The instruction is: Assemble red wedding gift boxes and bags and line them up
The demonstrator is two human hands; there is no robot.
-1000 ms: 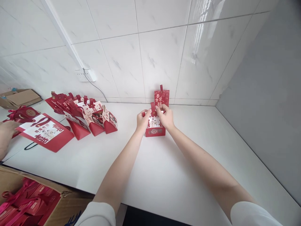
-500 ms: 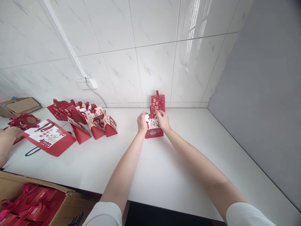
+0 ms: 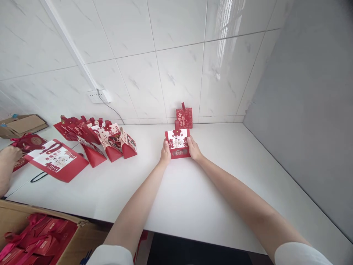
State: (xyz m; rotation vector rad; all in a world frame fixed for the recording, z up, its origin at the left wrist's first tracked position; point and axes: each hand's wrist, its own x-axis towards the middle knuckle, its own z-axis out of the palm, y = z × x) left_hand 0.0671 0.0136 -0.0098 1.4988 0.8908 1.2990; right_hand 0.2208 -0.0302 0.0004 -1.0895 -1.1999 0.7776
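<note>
A red and white paper gift box [image 3: 178, 142] with a printed couple and a ribbon loop on top stands upright on the white table. My left hand [image 3: 165, 151] presses against its left side, and my right hand [image 3: 193, 148] against its right side, so the box is held between both. The fingertips behind it are hidden. Just behind this box, a second red gift box [image 3: 184, 117] with pale lettering and a ribbon loop stands near the tiled wall.
Several red gift boxes [image 3: 93, 136] stand in a row to the left. A flat-lying red and white box [image 3: 62, 160] is in front of them. Another person's hand [image 3: 9, 162] reaches in at the left edge. Below, a cardboard carton [image 3: 79, 241] holds red boxes.
My hands have moved down from the top of the box to its two sides. The box front now faces me more fully.
</note>
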